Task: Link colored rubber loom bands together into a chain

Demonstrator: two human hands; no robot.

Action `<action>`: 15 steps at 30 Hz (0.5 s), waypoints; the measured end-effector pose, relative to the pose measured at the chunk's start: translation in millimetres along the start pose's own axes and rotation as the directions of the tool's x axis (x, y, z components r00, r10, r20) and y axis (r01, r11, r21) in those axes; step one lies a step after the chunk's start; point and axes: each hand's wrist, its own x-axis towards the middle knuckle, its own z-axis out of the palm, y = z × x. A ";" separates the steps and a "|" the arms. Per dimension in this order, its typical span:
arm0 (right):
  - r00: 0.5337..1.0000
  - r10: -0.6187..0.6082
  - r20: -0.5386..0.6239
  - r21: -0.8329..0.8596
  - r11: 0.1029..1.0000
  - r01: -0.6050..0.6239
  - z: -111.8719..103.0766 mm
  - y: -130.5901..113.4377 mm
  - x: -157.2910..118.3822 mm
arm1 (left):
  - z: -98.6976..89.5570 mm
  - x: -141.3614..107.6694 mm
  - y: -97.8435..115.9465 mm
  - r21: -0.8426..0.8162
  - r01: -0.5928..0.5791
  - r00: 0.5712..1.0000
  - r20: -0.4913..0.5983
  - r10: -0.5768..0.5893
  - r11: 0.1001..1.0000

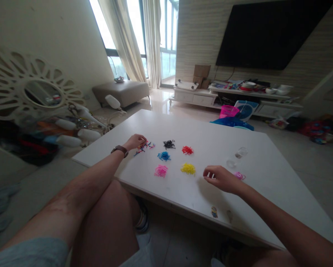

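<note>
My left hand (135, 141), with a dark watch on the wrist, reaches to a mixed-colour pile of small rubber bands (144, 146). Its fingertips are pinched at the pile's far edge; what lies between them is too small to make out. Sorted piles lie to the right: black bands (169, 144), blue bands (164, 156), red bands (187, 150), pink bands (161, 170) and yellow bands (188, 168). Just right of the yellow ones, my right hand (218, 178) hovers low over the white table (208, 137), fingers loosely curled, thumb apart, nothing visible in them.
Beyond my right hand are a clear container (241, 152), a clear round piece (231, 163) and a pink item (239, 175). A minion figure (214, 212) lies near the front edge beside a small clear object (229, 216). A pink basket (228, 111) stands behind the table.
</note>
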 end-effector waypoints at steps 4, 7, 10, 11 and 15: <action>1.000 -0.005 0.005 -0.005 1.000 0.005 1.3 1.6 0.3 | 0.6 -0.5 -1.9 -0.025 -0.038 0.999 0.019 0.039 0.999; 1.000 -0.005 0.012 -0.003 1.000 0.005 2.0 2.7 0.9 | 0.0 0.1 -2.1 -0.036 -0.049 0.999 0.009 0.049 0.998; 1.000 -0.004 0.015 0.003 1.000 0.004 2.1 2.8 1.2 | -0.9 -0.6 -0.4 -0.012 -0.053 0.999 -0.003 0.053 0.999; 1.000 -0.005 0.016 0.005 1.000 0.005 2.0 2.7 1.3 | -1.1 -1.2 0.7 -0.009 -0.052 0.999 -0.001 0.052 0.999; 1.000 -0.010 0.018 0.010 1.000 0.010 1.9 2.3 1.5 | -1.6 -4.3 6.8 -0.040 -0.039 0.999 0.011 0.039 0.998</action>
